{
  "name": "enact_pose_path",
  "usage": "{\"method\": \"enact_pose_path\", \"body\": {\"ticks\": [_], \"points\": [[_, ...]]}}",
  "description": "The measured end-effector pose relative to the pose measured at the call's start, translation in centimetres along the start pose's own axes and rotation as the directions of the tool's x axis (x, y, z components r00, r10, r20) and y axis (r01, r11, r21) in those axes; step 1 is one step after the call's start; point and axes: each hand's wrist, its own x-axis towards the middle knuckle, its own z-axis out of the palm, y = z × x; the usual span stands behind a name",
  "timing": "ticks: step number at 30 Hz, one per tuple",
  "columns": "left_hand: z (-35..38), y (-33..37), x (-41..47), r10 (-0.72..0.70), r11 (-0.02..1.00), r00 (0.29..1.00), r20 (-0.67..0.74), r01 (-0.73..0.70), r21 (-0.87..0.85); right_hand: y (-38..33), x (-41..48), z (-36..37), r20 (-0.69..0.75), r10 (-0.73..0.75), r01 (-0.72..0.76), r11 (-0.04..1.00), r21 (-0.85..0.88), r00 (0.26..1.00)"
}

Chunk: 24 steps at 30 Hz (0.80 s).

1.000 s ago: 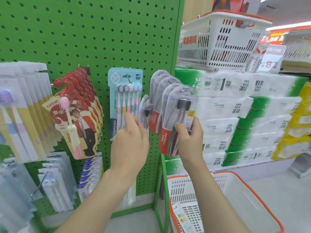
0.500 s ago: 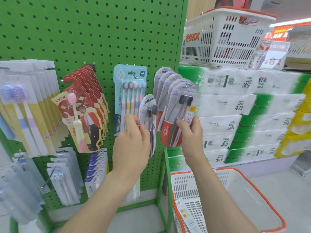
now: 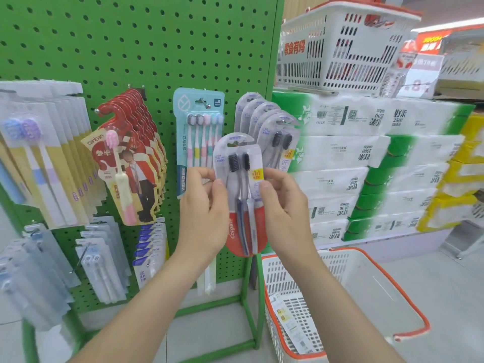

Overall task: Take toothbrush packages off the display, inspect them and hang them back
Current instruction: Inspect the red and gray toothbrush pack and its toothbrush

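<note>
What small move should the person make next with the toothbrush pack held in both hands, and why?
Probably turn the toothbrush pack over to check its back. The left hand and right hand pinch its side edges, it is held clear of the matching packs hanging behind, and only its front faces the camera. Hanging it back there seems a later step.

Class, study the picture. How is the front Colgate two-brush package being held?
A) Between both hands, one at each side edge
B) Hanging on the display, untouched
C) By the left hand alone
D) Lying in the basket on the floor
A: the left hand and the right hand each pinch a side edge of the Colgate package.
</note>
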Motion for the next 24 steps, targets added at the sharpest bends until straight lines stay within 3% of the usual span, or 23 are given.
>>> {"method": "enact_pose_path", "body": {"ticks": [4, 9, 18, 24], "points": [[0.4, 1.1, -0.2, -0.158, 0.962, 0.984, 0.078, 0.171, -0.213, -0.8, -0.7, -0.6, 0.054, 0.026, -0.03, 0.998, 0.06, 0.998], [1.1, 2.1, -0.5, -0.36, 0.785, 0.902, 0.239, 0.431, -0.445, -1.1, -0.8, -1.1, 0.105, 0.061, -0.073, 0.991, 0.116, 0.993], [2.6, 2.1, -0.8, -0.438, 0.72, 0.826, 0.355, 0.559, -0.411, -1.6, -0.7, -3.5, 0.053, 0.208, -0.214, 0.953, 0.212, 0.977], [3.8, 2.3, -1.3, -0.394, 0.796, 0.859, 0.328, 0.497, -0.344, -1.1, -0.6, -4.4, -0.062, 0.218, -0.205, 0.964, 0.171, 0.974]]}}
